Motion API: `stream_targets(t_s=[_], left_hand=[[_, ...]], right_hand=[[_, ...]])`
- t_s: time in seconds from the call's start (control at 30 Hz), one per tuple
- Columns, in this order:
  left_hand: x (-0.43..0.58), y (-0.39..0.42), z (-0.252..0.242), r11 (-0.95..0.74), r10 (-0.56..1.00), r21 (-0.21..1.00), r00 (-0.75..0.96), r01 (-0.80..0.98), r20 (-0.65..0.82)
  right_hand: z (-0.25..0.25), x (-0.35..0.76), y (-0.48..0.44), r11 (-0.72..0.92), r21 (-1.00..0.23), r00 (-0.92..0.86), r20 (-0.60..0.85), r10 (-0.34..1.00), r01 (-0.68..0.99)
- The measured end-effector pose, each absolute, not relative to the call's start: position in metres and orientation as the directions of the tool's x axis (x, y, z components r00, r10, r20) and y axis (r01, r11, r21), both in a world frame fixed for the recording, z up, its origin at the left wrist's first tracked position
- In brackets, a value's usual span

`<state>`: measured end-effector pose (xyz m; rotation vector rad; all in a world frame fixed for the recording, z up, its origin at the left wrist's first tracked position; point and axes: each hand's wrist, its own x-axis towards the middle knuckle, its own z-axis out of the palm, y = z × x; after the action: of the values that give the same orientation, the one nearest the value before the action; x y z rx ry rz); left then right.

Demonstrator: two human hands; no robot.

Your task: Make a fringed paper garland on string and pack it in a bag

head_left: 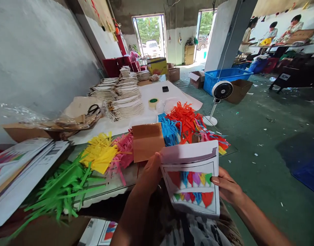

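Note:
Above my lap I hold a white printed packet (pixel 191 177) with pictures of coloured tassel garlands on it. My left hand (pixel 152 169) pinches its left edge, and my right hand (pixel 228 186) grips the right edge, thumb on the front. Just beyond my left hand is a plain brown card (pixel 148 140); whether my fingers touch it I cannot tell. Around it on the table lie cut tissue-paper tassels: green (pixel 62 184), yellow (pixel 100 153), pink (pixel 122 148), blue (pixel 170 130) and red (pixel 184 118). Mixed-colour tassels (pixel 213 136) lie at the right edge.
Tall stacks of off-white paper pieces (pixel 127 99) stand farther back, beside a tape roll (pixel 153 102) and a phone (pixel 165 89). Scissors (pixel 93 109) lie left, behind printed sheets (pixel 41 171). A fan (pixel 222 90) stands right. People (pixel 272 30) work at a far table.

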<state>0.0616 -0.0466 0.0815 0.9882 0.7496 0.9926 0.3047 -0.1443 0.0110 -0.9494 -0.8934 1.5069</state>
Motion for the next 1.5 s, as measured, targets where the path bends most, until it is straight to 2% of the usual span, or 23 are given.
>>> stream_targets(t_s=[0.13,0.23,0.3,0.47,0.53,0.67,0.8,1.03,1.13,1.3,1.37,1.5], left_hand=[[0.071,-0.048,0.065,0.265,0.947,0.884,0.276,-0.385,-0.164],[0.075,-0.046,0.06,0.216,0.966,0.91,0.211,-0.354,-0.147],[0.076,-0.044,0.059,0.184,0.972,0.929,0.202,-0.322,-0.122],[0.07,-0.039,0.064,0.187,0.947,0.939,0.308,-0.288,-0.094],[0.063,-0.038,0.067,0.191,0.918,0.95,0.387,-0.246,-0.085],[0.053,-0.043,0.061,0.166,0.866,0.986,0.483,-0.029,-0.132],[0.059,-0.054,0.035,0.175,0.878,0.983,0.443,0.061,-0.183],[0.071,-0.069,0.016,0.1,0.936,0.988,0.326,0.12,-0.134],[0.069,-0.067,0.021,0.107,0.921,0.989,0.365,0.099,-0.136],[0.063,-0.059,0.027,0.188,0.818,0.978,0.536,0.095,-0.209],[0.063,-0.057,0.028,0.132,0.815,0.98,0.546,0.148,-0.192],[0.063,-0.058,0.026,-0.069,0.834,0.975,0.549,0.211,-0.06]], right_hand=[[0.007,0.3,-0.139,0.019,-0.949,-0.074,0.045,0.996,-0.315],[0.015,0.294,-0.134,0.153,-0.97,-0.042,0.164,0.986,-0.186],[0.02,0.29,-0.131,0.173,-0.971,-0.003,0.175,0.984,-0.164],[0.016,0.292,-0.124,0.111,-0.975,0.141,0.084,0.986,-0.194],[0.01,0.298,-0.125,0.06,-0.984,0.13,0.038,0.991,-0.17],[0.003,0.309,-0.135,-0.03,-0.998,0.045,-0.033,0.998,-0.06],[0.005,0.311,-0.138,-0.058,-0.997,0.034,-0.06,0.998,-0.043],[0.011,0.309,-0.132,-0.081,-0.996,0.105,-0.084,0.991,-0.033],[0.018,0.318,-0.126,-0.091,-0.996,0.022,-0.091,0.996,-0.016],[0.035,0.339,-0.11,-0.194,-0.978,-0.268,-0.208,0.941,0.079],[0.041,0.344,-0.105,-0.176,-0.972,-0.31,-0.217,0.926,0.156],[0.044,0.346,-0.106,-0.063,-0.949,-0.277,-0.154,0.949,0.309]])
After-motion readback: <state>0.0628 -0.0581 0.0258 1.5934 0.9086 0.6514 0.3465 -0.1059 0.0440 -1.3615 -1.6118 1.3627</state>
